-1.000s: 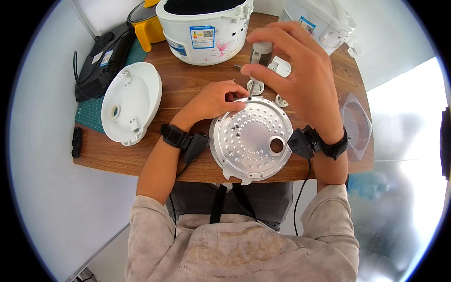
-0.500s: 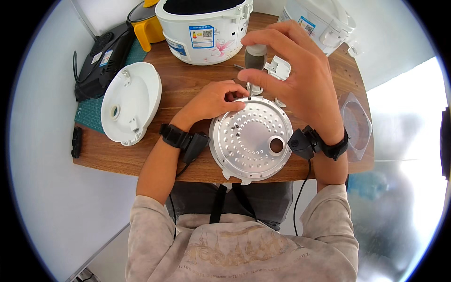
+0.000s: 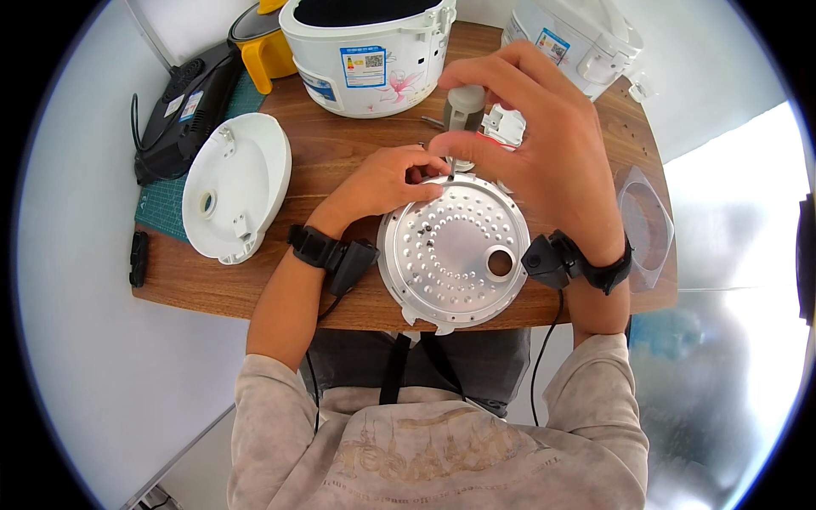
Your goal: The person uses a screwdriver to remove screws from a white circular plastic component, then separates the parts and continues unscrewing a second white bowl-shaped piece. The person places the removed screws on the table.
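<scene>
A round, dimpled metal plate (image 3: 459,242) with one hole lies near the table's front edge. My right hand (image 3: 552,149) grips a screwdriver (image 3: 463,110) by its grey handle, thumb on one side and fingers on the other. The driver stands nearly upright, its tip at the plate's far rim. Beside that tip, my left hand (image 3: 387,180) is closed on the rim, with the thumb over the plate's edge and the fingertips close to the shaft. A few small dark screws (image 3: 425,229) rest on the plate, left of its middle.
At the left lies a white plastic lid shell (image 3: 246,174), partly over a green cutting mat (image 3: 161,208). A white rice cooker body (image 3: 370,64) and a second cooker (image 3: 578,42) stand behind. White plastic parts (image 3: 505,126) sit beyond the plate; a clear plastic piece (image 3: 646,225) is at the right.
The screwdriver's handle has turned and shifted slightly in my right hand, whose fingers have moved a little. My left hand and the plate stay in place.
</scene>
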A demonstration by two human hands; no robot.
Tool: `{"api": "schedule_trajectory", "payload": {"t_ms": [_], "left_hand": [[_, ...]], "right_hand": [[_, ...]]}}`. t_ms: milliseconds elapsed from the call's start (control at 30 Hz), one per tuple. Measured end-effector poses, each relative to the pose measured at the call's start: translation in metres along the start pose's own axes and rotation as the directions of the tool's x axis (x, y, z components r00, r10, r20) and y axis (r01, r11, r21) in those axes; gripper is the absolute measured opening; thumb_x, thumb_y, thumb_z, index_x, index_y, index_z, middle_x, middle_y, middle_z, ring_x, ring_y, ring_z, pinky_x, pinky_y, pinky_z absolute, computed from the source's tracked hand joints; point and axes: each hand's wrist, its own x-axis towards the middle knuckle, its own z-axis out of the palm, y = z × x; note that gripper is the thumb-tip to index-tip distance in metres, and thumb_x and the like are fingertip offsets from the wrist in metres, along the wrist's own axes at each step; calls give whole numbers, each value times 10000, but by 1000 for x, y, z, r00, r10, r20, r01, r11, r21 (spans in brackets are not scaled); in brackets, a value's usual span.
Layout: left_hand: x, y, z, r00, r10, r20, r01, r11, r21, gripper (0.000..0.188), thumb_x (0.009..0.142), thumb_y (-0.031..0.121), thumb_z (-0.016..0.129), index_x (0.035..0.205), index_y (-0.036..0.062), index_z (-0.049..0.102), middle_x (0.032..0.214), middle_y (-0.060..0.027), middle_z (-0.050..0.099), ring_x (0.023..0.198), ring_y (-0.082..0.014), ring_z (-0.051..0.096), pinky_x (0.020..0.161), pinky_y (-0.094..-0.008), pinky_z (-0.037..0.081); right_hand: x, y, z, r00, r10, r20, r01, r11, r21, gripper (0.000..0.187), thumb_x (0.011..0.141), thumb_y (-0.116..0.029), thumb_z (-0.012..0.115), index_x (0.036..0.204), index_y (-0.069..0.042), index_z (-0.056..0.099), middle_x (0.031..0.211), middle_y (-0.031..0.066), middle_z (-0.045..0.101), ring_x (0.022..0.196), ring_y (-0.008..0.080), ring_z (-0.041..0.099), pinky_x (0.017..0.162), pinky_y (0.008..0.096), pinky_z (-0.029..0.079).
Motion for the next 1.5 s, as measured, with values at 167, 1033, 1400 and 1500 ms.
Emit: {"api": "schedule_trajectory", "payload": {"t_ms": [167, 1033, 1400, 1500], "left_hand": [[3, -12, 3, 996, 91, -15, -91, 996, -19, 329, 858, 238, 776, 1150, 93, 726, 961, -49, 671, 815, -168, 598, 747, -307, 502], [4, -15, 4, 996, 84, -21, -84, 996, -15, 337, 847, 237, 776, 1145, 87, 731, 950, -51, 680, 800, -162, 607, 729, -308, 505], [4, -12, 3, 997, 69, -18, -69, 997, -23, 319, 849, 238, 773, 1135, 101, 736, 941, -51, 674, 801, -165, 605, 728, -304, 504], [3, -11, 3, 997, 70, -15, -71, 997, -12, 314, 850, 241, 772, 1130, 104, 734, 941, -53, 671, 805, -166, 605, 729, -305, 504]], "right_hand": [[0, 5, -3, 1000, -9, -10, 9, 999, 32, 339, 756, -95, 840, 1068, -77, 710, 921, 45, 667, 806, 206, 653, 738, 290, 531], [-1, 8, 5, 998, 56, 0, -56, 996, -67, 307, 837, -38, 692, 1136, -71, 631, 995, 112, 649, 765, 292, 633, 711, 381, 508], [-2, 10, 9, 1000, 3, -2, -3, 998, 69, 337, 815, -2, 667, 1142, -59, 612, 958, 160, 634, 752, 345, 628, 693, 434, 500], [-3, 11, 11, 1000, 9, -7, -8, 996, 87, 331, 816, -13, 680, 1136, -68, 615, 929, 151, 639, 750, 343, 631, 685, 426, 503]]}}
